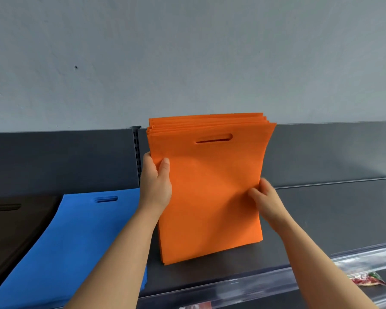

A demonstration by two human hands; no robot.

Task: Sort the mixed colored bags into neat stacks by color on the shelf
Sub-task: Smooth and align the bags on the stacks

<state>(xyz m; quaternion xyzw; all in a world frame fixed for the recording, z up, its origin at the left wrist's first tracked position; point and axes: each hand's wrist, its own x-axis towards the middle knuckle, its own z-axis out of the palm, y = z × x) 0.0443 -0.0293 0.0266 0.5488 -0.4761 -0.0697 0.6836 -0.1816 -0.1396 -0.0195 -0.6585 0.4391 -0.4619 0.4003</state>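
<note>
Orange bags point(210, 192) on grey shelf point(332, 208), wall point(187, 52) behind; left hand point(155, 186), right hand point(266, 197) fingers point(164, 167) gripping.

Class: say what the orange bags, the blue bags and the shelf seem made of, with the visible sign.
The orange bags look like non-woven fabric, matte: thin sheets splay at the top, and there is a die-cut handle slot. The blue bags seem to be the same matte fabric, with the same slot. The shelf is probably painted metal: dark grey, faint sheen, straight rigid edges.
</note>
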